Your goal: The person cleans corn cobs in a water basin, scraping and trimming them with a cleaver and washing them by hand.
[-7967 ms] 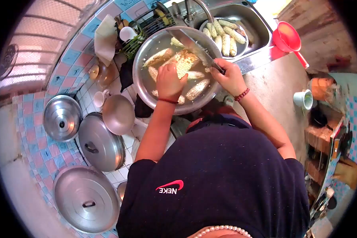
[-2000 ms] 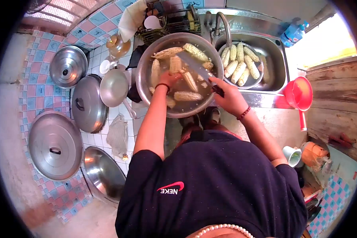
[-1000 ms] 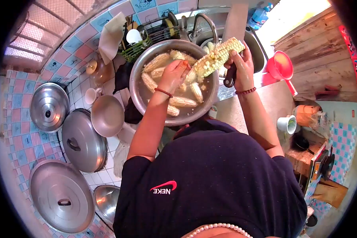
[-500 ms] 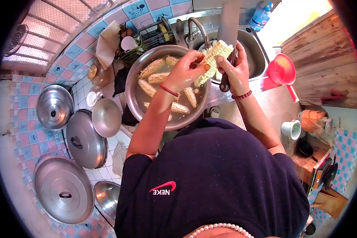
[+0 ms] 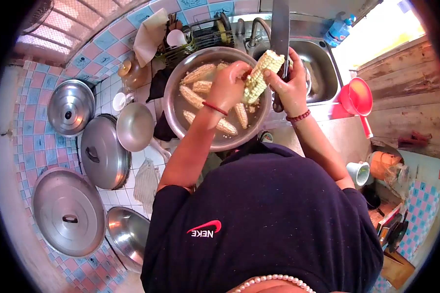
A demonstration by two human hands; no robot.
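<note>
My right hand (image 5: 293, 88) grips a knife (image 5: 279, 29) and an ear of corn (image 5: 264, 73) together. Its thumb presses on the pale yellow kernels, and the wide blade points away from me, with the dark handle below. My left hand (image 5: 228, 88) is closed, fingers curled against the left side of the ear; whatever they pinch is hidden. Beneath my left hand stands a large metal basin (image 5: 170, 105) of cloudy water, where several cobs (image 5: 195, 96) and loose kernels float.
Behind the basin are a sink (image 5: 327, 63) with a faucet (image 5: 260, 24) and a dish rack (image 5: 195, 41). A red dipper (image 5: 356, 96) lies at right. Pot lids (image 5: 68, 215), a metal bowl (image 5: 134, 127) and a white mug (image 5: 120, 101) sit at left. A blue bottle (image 5: 340, 31) stands beyond the sink.
My left fingers have drawn back slightly from the front of the ear and curled at its left side. The ear and knife stay in my right hand. The view has shifted a little.
</note>
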